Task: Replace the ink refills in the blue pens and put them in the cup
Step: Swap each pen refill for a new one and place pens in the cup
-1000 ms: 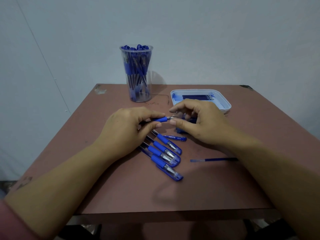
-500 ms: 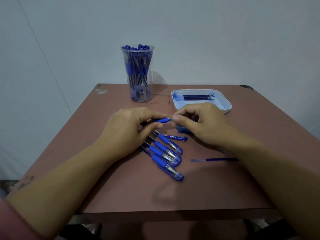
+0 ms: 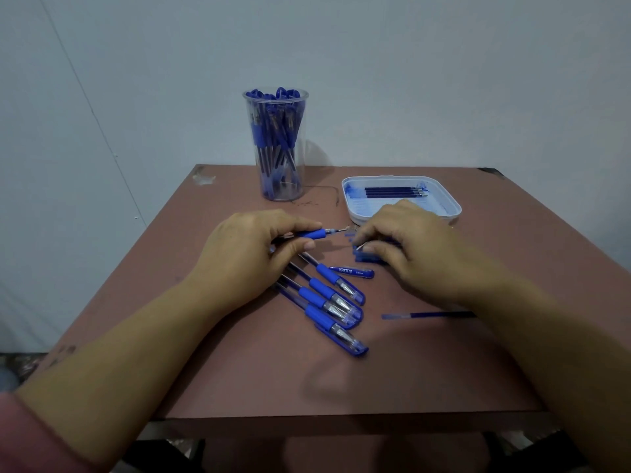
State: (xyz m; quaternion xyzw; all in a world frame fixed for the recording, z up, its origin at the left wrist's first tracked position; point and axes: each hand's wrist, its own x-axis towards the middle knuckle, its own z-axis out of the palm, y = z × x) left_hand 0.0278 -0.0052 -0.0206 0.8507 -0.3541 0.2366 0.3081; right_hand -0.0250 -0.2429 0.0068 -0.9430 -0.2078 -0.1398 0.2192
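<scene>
While the person is working at the brown table (image 3: 409, 370), the left hand (image 3: 246, 257) is gripping a blue pen (image 3: 310, 234). Thumb and forefinger are curling round its rubber grip, and the bare tip is poking out just past the fingertips toward the other hand. The right hand (image 3: 409, 247) is hanging close to that tip without touching it. Its thumb and forefinger are pinching a small pale piece (image 3: 359, 247), too small for me to name, and its other fingers are curling over some blue caps (image 3: 367, 258) lying beneath them.

Four capped pens (image 3: 327, 302) are lying fanned out just below the left fingers, and a short blue piece with white lettering (image 3: 351, 272) is sitting between the two thumbs. A loose refill (image 3: 426, 315) is lying beside the right wrist.

Well beyond the left fingertips the clear cup (image 3: 276, 145) is standing upright, packed with blue pens. Just past the right knuckles a white tray (image 3: 450, 209) is holding several dark refills (image 3: 392, 192).
</scene>
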